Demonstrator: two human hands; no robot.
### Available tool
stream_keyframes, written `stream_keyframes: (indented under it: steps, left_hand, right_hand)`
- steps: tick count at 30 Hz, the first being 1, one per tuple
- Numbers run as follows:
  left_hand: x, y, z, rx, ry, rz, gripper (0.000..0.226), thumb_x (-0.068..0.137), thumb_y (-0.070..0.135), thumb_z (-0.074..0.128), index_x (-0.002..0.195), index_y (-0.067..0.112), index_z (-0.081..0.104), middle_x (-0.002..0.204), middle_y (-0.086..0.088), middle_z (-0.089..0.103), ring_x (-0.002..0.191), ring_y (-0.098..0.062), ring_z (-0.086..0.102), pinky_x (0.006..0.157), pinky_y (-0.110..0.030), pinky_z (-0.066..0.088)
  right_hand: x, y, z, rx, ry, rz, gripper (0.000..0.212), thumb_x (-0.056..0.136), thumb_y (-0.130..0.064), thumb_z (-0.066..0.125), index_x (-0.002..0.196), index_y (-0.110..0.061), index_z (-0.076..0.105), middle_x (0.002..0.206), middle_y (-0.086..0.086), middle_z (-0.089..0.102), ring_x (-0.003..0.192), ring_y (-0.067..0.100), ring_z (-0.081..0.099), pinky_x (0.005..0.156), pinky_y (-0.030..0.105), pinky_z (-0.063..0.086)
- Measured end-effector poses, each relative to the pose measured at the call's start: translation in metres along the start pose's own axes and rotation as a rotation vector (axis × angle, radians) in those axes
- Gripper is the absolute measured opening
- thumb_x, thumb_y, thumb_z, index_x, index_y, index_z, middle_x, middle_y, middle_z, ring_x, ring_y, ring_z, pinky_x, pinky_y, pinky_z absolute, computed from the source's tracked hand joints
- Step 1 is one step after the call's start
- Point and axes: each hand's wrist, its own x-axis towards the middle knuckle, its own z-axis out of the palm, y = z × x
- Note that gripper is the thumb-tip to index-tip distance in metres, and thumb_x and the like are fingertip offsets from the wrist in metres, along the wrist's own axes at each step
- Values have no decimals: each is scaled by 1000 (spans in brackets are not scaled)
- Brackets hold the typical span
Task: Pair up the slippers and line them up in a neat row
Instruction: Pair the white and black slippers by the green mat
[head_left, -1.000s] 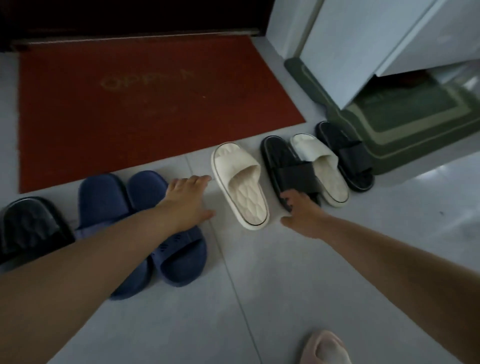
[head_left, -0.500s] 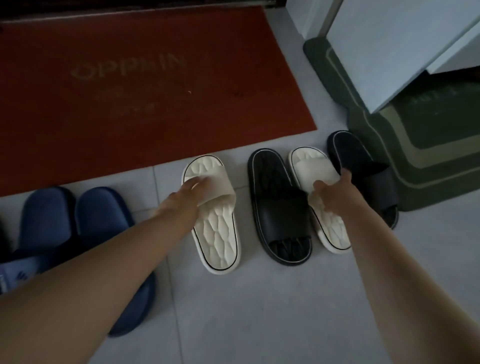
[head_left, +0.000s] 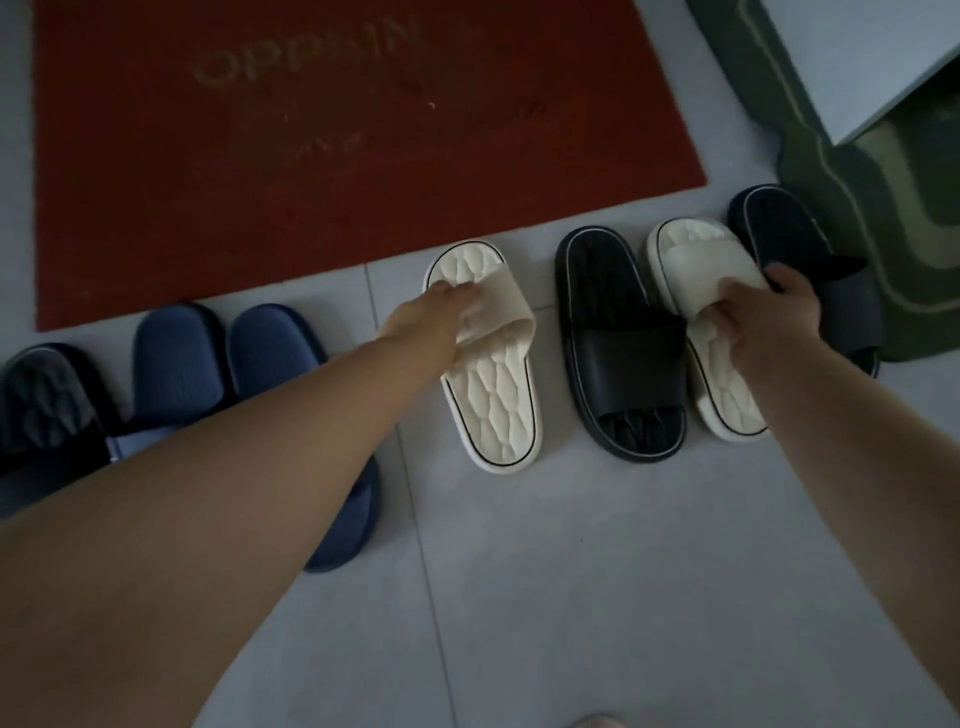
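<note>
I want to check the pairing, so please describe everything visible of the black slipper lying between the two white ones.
The black slipper is an open-toe slide with a wide smooth strap, a quilted footbed and a thin pale line around the sole. It looks like soft foam. It lies flat on the grey tile floor, close beside the right white slipper. No hand holds it.

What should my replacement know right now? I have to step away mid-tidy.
Left hand: gripping the strap of the left cream slipper.
Right hand: gripping the strap of the right cream slipper.
Layout: a black slipper sits between the two cream ones; another black slipper lies far right by the green mat; a third black slipper lies far left.
Done: blue pair sits together.
Left: join the cream pair, pair the black ones, straighten the row.
</note>
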Motion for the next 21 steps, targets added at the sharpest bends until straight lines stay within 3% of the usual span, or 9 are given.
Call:
stream_keyframes:
  steps: [1,3,5,8,12,15,18,21]
  left_hand:
    - [0,0,1,5,12,5,75,84,7,62,144,32,24,142,-1,37,116,-34,54,87,-39,49]
    - [0,2,3,25,34,10,71,85,15,60,143,32,23,138,-3,38,113,-36,55,84,-40,49]
    - [-1,5,6,67,60,-6,65,87,25,58,142,30,23,134,-6,38,108,-37,55,77,-42,48]
    - [-7,5,15,121,119,-50,71,85,6,58,141,29,21,135,-7,32,105,-35,51,69,-39,43]
    - [-23,-19,23,83,165,-78,76,87,3,53,144,34,14,141,-6,22,113,-35,45,74,-40,46]
    - [-38,-48,27,37,197,-139,86,83,-4,50,144,38,7,145,-4,15,117,-36,43,75,-41,49]
    - [-48,-65,31,-15,244,-198,89,81,-6,49,144,38,5,145,-3,13,115,-35,46,65,-32,43]
    - [-49,-65,32,-41,254,-225,83,84,-2,49,143,39,8,146,-4,12,115,-35,45,64,-31,42]
  right_hand:
    - [-8,-5,0,2,34,-34,44,93,-17,48,136,-22,36,124,8,52,96,27,60,66,30,57]
    - [-29,-10,-1,101,-24,-114,37,97,-12,37,132,-24,33,107,9,49,84,24,54,48,22,55]
    - [-54,-14,4,168,-165,-211,35,97,-7,33,128,-23,33,101,10,45,79,18,53,54,23,55]
    - [-88,-18,22,88,-229,-336,45,88,2,52,127,-20,45,119,7,45,78,10,65,66,23,57]
    - [-120,3,59,156,-306,-218,31,87,5,54,113,-12,58,112,4,52,85,25,69,76,28,58]
    - [-136,35,90,221,-249,-57,30,87,7,53,111,-10,59,96,-2,55,71,15,63,57,18,57]
    - [-140,68,115,215,-249,70,37,90,6,47,124,-7,51,82,3,54,92,30,65,67,21,57]
    - [-137,95,131,99,-184,74,29,90,5,50,113,-11,49,99,15,53,79,21,62,71,27,56]
